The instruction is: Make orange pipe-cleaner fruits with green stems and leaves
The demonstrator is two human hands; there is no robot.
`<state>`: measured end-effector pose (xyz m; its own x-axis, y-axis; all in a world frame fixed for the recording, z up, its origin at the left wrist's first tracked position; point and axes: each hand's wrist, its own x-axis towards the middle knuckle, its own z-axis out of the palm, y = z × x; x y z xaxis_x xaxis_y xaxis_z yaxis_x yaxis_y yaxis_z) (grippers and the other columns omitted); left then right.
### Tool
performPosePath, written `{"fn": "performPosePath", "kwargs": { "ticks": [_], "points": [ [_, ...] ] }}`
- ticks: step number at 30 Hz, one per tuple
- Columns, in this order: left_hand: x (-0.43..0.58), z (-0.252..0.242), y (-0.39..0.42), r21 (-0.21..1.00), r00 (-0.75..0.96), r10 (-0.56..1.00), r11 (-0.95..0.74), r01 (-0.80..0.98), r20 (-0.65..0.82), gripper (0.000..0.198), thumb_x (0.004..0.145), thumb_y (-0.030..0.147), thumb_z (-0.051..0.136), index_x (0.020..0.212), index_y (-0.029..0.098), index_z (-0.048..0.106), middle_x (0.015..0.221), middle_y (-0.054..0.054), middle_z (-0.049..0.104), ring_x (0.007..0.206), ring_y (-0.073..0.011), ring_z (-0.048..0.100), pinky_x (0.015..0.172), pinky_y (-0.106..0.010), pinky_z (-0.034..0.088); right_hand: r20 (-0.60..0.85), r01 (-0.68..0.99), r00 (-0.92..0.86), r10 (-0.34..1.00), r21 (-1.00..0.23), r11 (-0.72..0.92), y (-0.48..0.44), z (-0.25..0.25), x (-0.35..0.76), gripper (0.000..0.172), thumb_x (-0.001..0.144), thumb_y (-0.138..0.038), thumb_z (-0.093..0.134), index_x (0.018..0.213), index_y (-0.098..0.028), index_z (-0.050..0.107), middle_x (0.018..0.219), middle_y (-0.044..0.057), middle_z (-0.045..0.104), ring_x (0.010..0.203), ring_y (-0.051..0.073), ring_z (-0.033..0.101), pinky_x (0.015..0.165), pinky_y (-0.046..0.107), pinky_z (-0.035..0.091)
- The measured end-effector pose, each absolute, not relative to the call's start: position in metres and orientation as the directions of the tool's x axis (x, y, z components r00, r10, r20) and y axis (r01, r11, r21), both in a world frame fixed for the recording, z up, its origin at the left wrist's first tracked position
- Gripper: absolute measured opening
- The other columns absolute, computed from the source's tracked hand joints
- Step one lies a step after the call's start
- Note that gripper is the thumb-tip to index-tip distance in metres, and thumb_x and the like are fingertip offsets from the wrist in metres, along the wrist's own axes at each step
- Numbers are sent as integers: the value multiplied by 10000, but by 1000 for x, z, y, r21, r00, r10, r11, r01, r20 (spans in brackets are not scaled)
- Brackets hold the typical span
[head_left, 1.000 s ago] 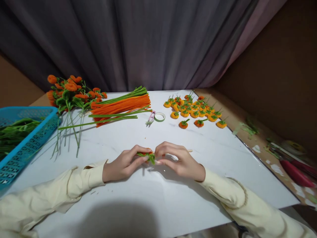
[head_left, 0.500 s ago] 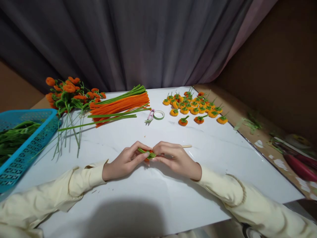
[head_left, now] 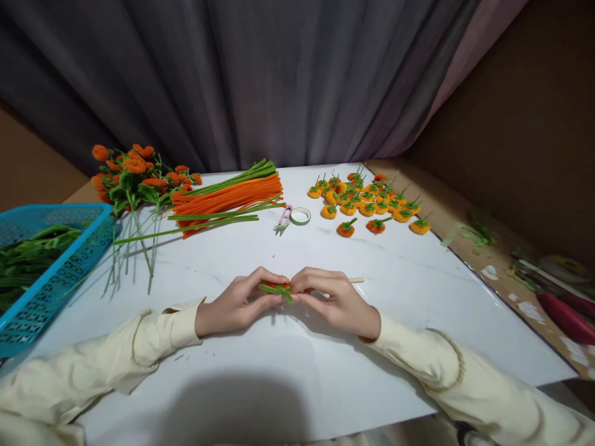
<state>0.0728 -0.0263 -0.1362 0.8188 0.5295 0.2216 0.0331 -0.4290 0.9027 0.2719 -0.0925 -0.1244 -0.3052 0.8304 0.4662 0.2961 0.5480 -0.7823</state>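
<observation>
Between my two hands, low over the middle of the table, is an orange pipe-cleaner flower head with green strips on the side facing me. My left hand pinches its left side between thumb and fingers. From the right, my right hand grips its other edge with thumb and fingertips. The hands partly cover the orange part. A thin wooden stick lies on the table behind my right hand. Farther back are small pink-handled snips beside a roll of green tape.
Orange pipe cleaners and green pipe cleaners lie at the back. Orange flowers with stems are piled at back left. A blue basket holds green leaves. Several yellow and orange flower heads stand at back right.
The flower head has turned slightly between my fingers, so its green strips show more openly. Both hands keep their grip. The whole view has shifted a little.
</observation>
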Motion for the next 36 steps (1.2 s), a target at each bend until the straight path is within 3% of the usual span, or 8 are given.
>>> {"fn": "performPosePath", "kwargs": {
  "ticks": [5,14,22,31,36],
  "points": [
    [72,-136,-26,883,836,492,-470,21,242,202,899,238,484,1076,142,475,1033,-136,654,869,-163,653,753,-273,530,540,370,-236,808,-719,588,-97,-127,266,118,901,-180,483,826,-164,573,779,58,611,675,125,556,615,249,467],
    [71,-136,-24,801,801,509,-595,64,315,177,928,237,415,1052,154,512,951,-102,683,799,-134,649,695,-227,507,575,390,-305,760,-652,650,-97,-128,268,103,914,-169,441,905,-164,544,809,67,595,701,130,548,631,253,475],
    [70,-137,-25,760,777,508,-647,59,372,186,928,225,405,1059,160,520,994,-104,681,830,-140,656,720,-230,510,339,453,-320,885,-765,457,-91,-122,276,102,883,-235,522,817,-168,559,746,18,621,634,104,553,586,214,450],
    [69,-137,-25,780,808,475,-626,31,349,198,932,235,405,1079,156,511,964,-98,689,803,-141,661,693,-218,504,495,313,-383,780,-725,613,-92,-126,274,93,920,-225,467,903,-173,542,872,79,597,797,139,566,687,256,481],
    [72,-131,-25,815,808,500,-579,43,312,207,908,221,452,1106,167,483,950,-76,667,756,-123,642,639,-188,493,516,325,-366,775,-709,626,-94,-126,272,100,918,-169,458,891,-159,554,837,75,599,761,133,566,659,250,472]
  ]
}}
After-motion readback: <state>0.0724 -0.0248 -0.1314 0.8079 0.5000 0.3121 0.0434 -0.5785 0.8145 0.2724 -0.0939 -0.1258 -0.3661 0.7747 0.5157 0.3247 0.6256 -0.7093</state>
